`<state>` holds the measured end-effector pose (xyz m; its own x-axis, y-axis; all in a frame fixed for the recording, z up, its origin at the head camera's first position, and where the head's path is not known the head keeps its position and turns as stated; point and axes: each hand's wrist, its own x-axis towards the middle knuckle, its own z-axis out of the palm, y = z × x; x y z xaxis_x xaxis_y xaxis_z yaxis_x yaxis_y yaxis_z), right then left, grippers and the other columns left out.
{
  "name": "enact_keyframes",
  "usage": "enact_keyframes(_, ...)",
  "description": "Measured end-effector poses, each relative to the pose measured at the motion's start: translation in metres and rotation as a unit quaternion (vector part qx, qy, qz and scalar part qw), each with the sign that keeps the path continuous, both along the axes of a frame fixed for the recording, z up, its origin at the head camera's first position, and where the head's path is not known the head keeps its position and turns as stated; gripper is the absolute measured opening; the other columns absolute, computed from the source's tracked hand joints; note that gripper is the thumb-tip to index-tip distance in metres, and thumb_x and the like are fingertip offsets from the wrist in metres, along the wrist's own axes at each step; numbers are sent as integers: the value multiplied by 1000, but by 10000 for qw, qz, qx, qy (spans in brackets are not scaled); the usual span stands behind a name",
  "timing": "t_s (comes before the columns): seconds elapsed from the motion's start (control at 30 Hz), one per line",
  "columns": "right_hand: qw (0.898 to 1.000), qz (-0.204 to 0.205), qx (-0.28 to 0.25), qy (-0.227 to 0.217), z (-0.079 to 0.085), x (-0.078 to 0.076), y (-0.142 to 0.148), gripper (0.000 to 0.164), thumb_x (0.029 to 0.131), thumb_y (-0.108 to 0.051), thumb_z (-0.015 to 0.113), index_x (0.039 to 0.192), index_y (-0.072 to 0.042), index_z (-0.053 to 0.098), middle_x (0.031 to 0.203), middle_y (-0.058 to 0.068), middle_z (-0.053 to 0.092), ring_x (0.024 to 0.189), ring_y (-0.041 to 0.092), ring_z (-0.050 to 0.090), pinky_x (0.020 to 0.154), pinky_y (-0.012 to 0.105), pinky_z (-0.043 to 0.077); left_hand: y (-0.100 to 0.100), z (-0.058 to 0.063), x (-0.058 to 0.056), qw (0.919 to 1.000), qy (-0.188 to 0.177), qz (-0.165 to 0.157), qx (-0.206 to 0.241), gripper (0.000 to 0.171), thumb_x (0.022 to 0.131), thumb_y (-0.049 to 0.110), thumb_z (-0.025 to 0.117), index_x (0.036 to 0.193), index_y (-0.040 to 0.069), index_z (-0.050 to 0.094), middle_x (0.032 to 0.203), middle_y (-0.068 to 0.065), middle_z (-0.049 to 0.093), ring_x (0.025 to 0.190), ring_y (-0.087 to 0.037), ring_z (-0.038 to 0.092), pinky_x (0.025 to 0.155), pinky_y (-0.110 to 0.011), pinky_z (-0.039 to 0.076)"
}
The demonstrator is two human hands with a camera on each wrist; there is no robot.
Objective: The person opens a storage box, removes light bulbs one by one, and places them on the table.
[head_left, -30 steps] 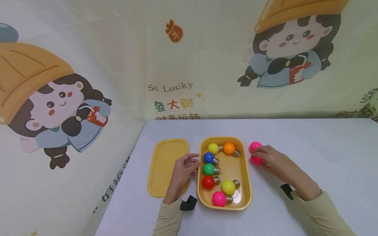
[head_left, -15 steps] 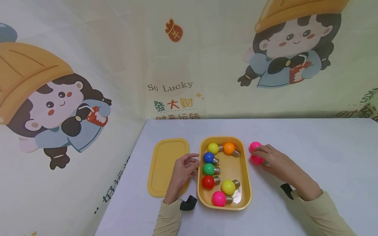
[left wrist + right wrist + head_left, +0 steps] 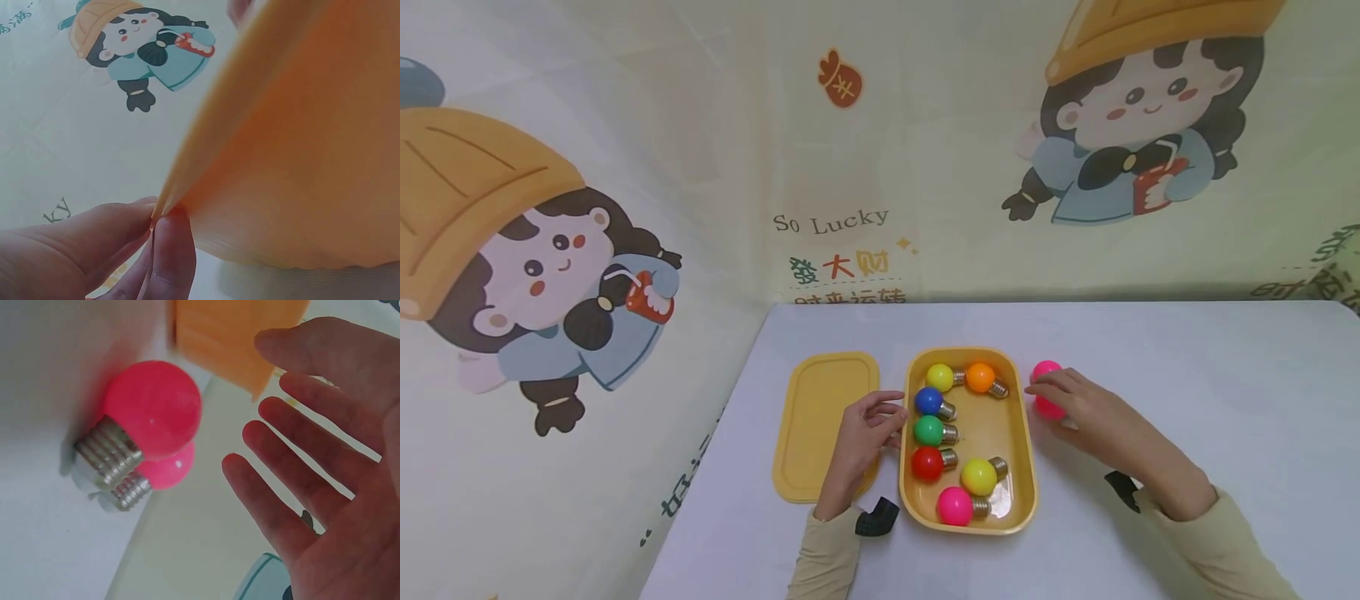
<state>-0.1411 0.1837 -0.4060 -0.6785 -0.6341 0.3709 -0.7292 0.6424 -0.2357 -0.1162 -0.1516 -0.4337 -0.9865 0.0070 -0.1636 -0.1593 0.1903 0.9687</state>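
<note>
Cartoon-printed cloth point(image 3: 955, 125) walls in a white table point(image 3: 1187, 358) with a flat yellow panel point(image 3: 820, 417) and a yellow tray point(image 3: 988, 433) of coloured bulbs point(image 3: 928, 431); the right hand point(image 3: 1093, 417) partly covers two pink bulbs point(image 3: 1047, 407) beside it. From the left wrist, the left hand point(image 3: 103, 240) pinches the tray's rim point(image 3: 212, 125). From the right wrist, the right hand spreads wide near the glossy, silver-threaded pink bulbs.

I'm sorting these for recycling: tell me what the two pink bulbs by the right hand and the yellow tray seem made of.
Pink bulbs: probably plastic, smooth and glossy with small highlights, though coated glass is possible; threaded bases look like metal, silvery and reflective.
Yellow tray: apparently molded plastic, with thin walls, rounded corners and a soft sheen.
</note>
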Motion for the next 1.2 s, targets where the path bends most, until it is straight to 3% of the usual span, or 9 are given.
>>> enact_keyframes(0.27, 9993, 62, 127, -341, 9, 11, -13, 46, 77, -11, 85, 119, -5, 68, 118, 7, 65, 108, 24, 61, 86, 41, 58, -1, 1, 1, 10000, -73, 14, 28, 35, 92, 20, 72, 125, 10, 65, 107, -13, 69, 81, -19, 69, 69, -29, 61)
enact_keyframes(0.47, 9975, 184, 357, -580, 13, 17, -24, 50, 76, -14, 86, 121, -7, 66, 120, 6, 63, 109, 22, 61, 82, 34, 60, -2, 0, 2, 10000, 4, -21, 24, 37, 92, 23, 72, 125, 7, 64, 108, -14, 69, 81, -18, 70, 68, -29, 61)
enact_keyframes(0.63, 9960, 377, 332, -738, 15, 22, -30, 49, 76, -13, 86, 121, -8, 65, 121, 4, 62, 110, 22, 59, 84, 35, 60, -1, 0, 2, 10000, -31, -18, 80, 36, 92, 22, 72, 125, 9, 65, 108, -13, 69, 82, -18, 70, 69, -30, 61)
enact_keyframes(1.0, 9911, 837, 395, -954, 10, 27, -43, 43, 82, -17, 81, 121, -8, 65, 124, 5, 61, 114, 23, 58, 88, 36, 58, 0, -1, 1, 9999, 4, 3, 156, 36, 92, 20, 72, 125, 8, 65, 105, -13, 69, 81, -19, 69, 68, -29, 61)
enact_keyframes(1.2, 9869, 840, 531, -1269, 8, 31, -50, 40, 85, -20, 78, 122, -10, 66, 125, 4, 62, 114, 22, 59, 89, 35, 58, 0, -1, 1, 9999, -9, 22, 117, 35, 91, 20, 73, 124, 10, 66, 105, -13, 69, 80, -19, 69, 68, -30, 61)
